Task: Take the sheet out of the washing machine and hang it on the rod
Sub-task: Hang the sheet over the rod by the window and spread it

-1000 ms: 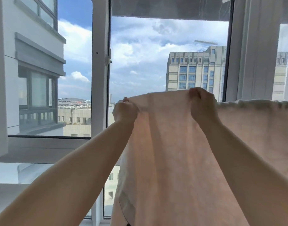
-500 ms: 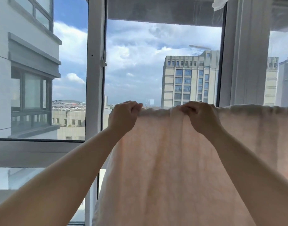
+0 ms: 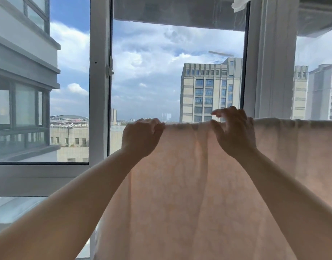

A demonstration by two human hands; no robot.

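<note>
A pale pink sheet [image 3: 189, 184] hangs draped over a horizontal rod in front of the window; the rod itself is hidden under the fabric. Its top fold runs from centre to the right edge of view. My left hand [image 3: 141, 136] grips the sheet's top left corner with curled fingers. My right hand [image 3: 234, 132] is at the top fold further right, its fingers spread and loosened above the fabric, the thumb touching the fold. The washing machine is out of view.
A white window frame upright [image 3: 99, 81] stands just left of the sheet, and another frame post [image 3: 270, 59] rises behind its right part. A scrap of white cloth [image 3: 240, 3] hangs at the top. Buildings and sky lie beyond the glass.
The sheet's top edge has come down from a raised position and now lies along the rod line. My right hand's fingers have loosened from their grip; my left hand still holds the corner.
</note>
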